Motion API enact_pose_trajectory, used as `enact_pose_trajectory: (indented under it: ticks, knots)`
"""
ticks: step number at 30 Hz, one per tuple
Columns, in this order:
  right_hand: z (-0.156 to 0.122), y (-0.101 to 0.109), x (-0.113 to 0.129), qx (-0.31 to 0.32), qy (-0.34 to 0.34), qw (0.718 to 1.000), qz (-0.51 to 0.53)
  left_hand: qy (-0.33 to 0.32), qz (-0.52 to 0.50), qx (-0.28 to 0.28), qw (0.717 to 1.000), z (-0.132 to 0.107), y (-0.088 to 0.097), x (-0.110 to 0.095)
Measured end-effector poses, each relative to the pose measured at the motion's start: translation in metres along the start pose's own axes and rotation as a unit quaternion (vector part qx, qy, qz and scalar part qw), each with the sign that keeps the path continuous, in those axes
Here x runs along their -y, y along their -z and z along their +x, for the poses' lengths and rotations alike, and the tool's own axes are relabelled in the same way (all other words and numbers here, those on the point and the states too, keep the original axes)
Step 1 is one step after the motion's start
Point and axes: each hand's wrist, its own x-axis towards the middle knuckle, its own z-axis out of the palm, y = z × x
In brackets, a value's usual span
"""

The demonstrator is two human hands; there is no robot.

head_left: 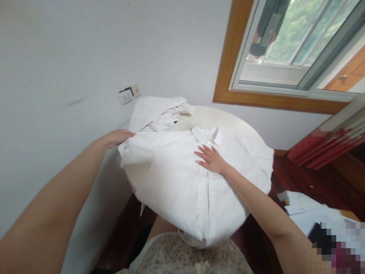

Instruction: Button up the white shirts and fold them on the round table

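Note:
A white button-up shirt (182,179) lies spread front-up over a round pale table (228,121), its collar toward the wall and its hem hanging over the near edge. My right hand (209,158) lies flat on the shirt's chest just below the collar, fingers stretched out. My left hand (118,137) is at the shirt's left shoulder, its fingers closed on the edge of the fabric there.
A heap of more white clothing (159,112) sits at the table's far left against the wall, under a wall socket (128,94). A wood-framed window (285,57) is at upper right. Papers (302,207) lie on the dark red floor to the right.

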Motion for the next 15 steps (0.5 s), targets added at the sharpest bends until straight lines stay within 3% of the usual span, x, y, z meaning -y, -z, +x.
enact_pose_trajectory:
  ticks: [3, 5, 7, 9, 12, 15]
  knots:
    - [0.0, 0.0, 0.0, -0.003, 0.0, 1.0, -0.003, 0.028, 0.08, 0.056, 0.995, 0.003, 0.005, 0.006]
    - [0.0, 0.0, 0.001, -0.004, 0.0, 1.0, -0.007, 0.003, 0.221, -0.007, 0.975, 0.002, 0.002, -0.005]
    - [0.0, -0.001, 0.001, -0.005, 0.002, 1.0, -0.008, -0.076, 0.304, -0.098, 0.945, -0.002, -0.008, -0.032]
    - [-0.001, -0.001, 0.001, -0.008, 0.004, 1.0, -0.005, -0.163, 0.295, -0.149, 0.929, -0.006, -0.029, -0.07]
    - [-0.001, -0.001, 0.001, -0.014, 0.01, 1.0, 0.002, -0.284, 0.204, -0.136, 0.927, -0.01, -0.078, -0.13]
    - [0.0, -0.002, 0.0, -0.021, 0.015, 1.0, 0.005, -0.268, 0.179, -0.096, 0.942, -0.009, -0.132, -0.164]
